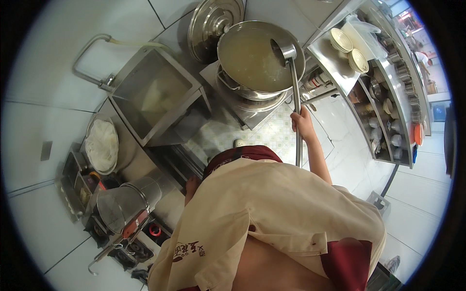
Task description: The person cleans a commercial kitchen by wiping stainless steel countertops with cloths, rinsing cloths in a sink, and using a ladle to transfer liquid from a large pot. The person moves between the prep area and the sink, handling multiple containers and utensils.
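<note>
My right hand point(304, 123) grips the long metal handle of a ladle point(293, 76). The ladle's bowl is tilted over the right side of a large stainless steel stockpot point(235, 90), above a cloudy, pale yellow liquid point(247, 58). Beneath the pot is a metal stand or burner point(251, 111). Low at my left side, my left hand point(191, 184) is near the edge of a steel counter point(171, 196); its fingers are mostly hidden by my clothing, so I cannot see whether it holds anything.
A pot lid point(214, 27) leans on the wall behind the pot. Left are a steel sink point(151, 94) holding water, a tap point(87, 78), a cloth-covered bowl point(102, 145) and mesh strainers point(120, 207). Steel shelving point(378, 72) with stacked bowls point(358, 61) stands at right.
</note>
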`<state>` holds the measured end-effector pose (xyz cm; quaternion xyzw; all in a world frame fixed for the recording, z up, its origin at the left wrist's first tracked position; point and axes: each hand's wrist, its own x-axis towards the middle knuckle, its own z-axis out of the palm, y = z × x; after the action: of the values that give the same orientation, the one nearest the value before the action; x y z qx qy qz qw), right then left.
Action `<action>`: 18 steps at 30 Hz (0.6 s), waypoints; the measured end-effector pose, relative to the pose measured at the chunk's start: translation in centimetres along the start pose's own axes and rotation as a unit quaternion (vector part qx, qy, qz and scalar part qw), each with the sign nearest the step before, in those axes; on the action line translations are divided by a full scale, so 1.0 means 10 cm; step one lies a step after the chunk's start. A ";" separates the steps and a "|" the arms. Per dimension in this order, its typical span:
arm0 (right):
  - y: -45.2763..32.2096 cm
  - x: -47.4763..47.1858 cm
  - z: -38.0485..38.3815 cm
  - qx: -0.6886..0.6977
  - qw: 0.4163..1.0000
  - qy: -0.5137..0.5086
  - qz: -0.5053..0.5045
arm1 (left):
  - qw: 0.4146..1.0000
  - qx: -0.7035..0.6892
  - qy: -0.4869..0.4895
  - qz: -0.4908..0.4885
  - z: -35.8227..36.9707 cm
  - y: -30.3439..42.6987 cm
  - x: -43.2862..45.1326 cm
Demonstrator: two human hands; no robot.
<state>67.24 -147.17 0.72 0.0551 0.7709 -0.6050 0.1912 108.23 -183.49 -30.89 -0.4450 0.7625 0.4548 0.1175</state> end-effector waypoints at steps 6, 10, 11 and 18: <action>0.21 0.07 -0.26 -0.290 0.934 0.125 -0.169 | 0.987 0.118 -0.033 0.100 0.22 -0.55 0.34; 0.44 0.29 -0.35 -0.310 0.931 0.104 -0.163 | 0.993 0.042 -0.014 0.109 0.23 -0.20 0.33; 0.47 0.36 -0.38 -0.312 0.932 0.075 -0.170 | 0.991 0.057 -0.008 0.119 0.23 -0.17 0.31; 0.53 0.24 -0.26 -0.279 0.949 0.119 -0.091 | 0.977 0.110 0.028 0.182 0.12 0.55 0.02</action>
<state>66.05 -143.65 -4.45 0.0015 0.9278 -0.3698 0.0499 103.48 -181.59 -28.43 -0.2954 0.8791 0.3693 0.0594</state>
